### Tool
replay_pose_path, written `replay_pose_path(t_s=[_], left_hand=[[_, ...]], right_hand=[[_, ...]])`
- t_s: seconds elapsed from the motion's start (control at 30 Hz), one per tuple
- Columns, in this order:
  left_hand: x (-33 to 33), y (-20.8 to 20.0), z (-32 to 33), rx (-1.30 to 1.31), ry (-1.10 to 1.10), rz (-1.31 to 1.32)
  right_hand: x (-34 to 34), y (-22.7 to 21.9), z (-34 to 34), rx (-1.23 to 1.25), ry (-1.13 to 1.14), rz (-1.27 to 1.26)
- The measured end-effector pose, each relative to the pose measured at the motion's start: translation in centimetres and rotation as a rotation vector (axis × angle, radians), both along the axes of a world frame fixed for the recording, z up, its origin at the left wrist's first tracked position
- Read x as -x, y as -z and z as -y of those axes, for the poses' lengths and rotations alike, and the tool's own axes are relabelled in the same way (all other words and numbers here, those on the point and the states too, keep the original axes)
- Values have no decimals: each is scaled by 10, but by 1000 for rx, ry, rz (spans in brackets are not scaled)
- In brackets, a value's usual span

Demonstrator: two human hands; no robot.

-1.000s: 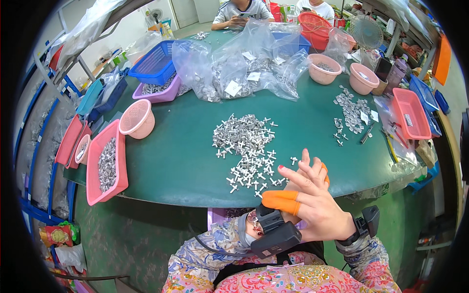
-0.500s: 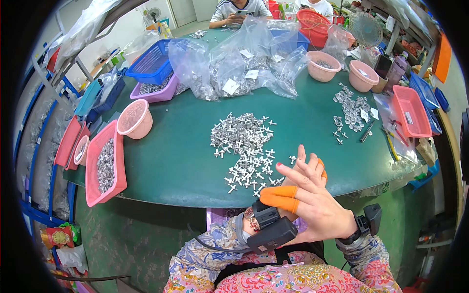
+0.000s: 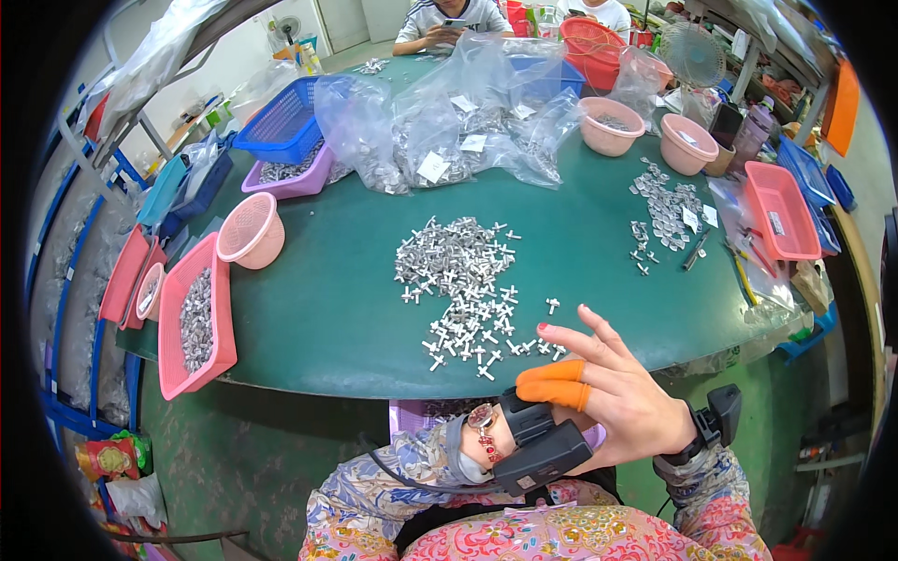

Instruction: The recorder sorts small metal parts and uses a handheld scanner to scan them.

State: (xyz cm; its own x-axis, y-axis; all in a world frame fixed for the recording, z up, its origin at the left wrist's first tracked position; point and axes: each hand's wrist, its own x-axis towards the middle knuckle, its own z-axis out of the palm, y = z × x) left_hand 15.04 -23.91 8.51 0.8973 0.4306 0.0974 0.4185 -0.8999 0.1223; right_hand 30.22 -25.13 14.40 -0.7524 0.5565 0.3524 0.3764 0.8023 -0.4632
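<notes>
My right hand (image 3: 622, 404) is over my left wrist. Its two fingers in orange finger cots (image 3: 554, 383) are pressed together beside the black box-shaped device (image 3: 543, 458) strapped there; whatever they pinch, if anything, is hidden. The other fingers stretch out toward the table. My left forearm, with a watch (image 3: 483, 417) and red bead bracelet, crosses from the lower left. My left hand lies behind the right one, and its fingers cannot be seen. Just beyond the hands, a heap of small silvery cross-shaped metal parts (image 3: 454, 257) spreads to the table's near edge.
Clear plastic bags of parts (image 3: 440, 140) fill the far middle of the green table (image 3: 318, 318). A pink basket of parts (image 3: 196, 318) stands at left. At right are flat clear pieces (image 3: 669, 210), a pink tray (image 3: 781, 210) and tools. Two people sit across the table.
Both hands have drawn slightly nearer and to the right, and the left hand's orange-covered finger has gone out of sight behind my right hand. The watch face now shows.
</notes>
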Motion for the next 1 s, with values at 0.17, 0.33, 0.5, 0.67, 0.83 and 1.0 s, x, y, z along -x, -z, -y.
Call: replay_pose_path(t_s=[0.17, 0.33, 0.5, 0.67, 0.83, 1.0], left_hand=[[0, 0, -4, 1, -23, 1], [1, 1, -6, -20, -70, -18], [4, 5, -8, -19, -103, -23], [6, 3, -14, -21, -131, -16], [-2, 5, -38, 67, -117, 49], [39, -14, -35, 201, -190, 227]], right_hand=[[9, 0, -2, -23, -56, 28], [14, 0, -1, -18, -89, 43], [18, 4, 0, 7, -85, 31], [22, 4, -4, 15, -58, 38], [7, 6, -22, -65, 59, 38], [16, 8, -76, -457, 390, 274]])
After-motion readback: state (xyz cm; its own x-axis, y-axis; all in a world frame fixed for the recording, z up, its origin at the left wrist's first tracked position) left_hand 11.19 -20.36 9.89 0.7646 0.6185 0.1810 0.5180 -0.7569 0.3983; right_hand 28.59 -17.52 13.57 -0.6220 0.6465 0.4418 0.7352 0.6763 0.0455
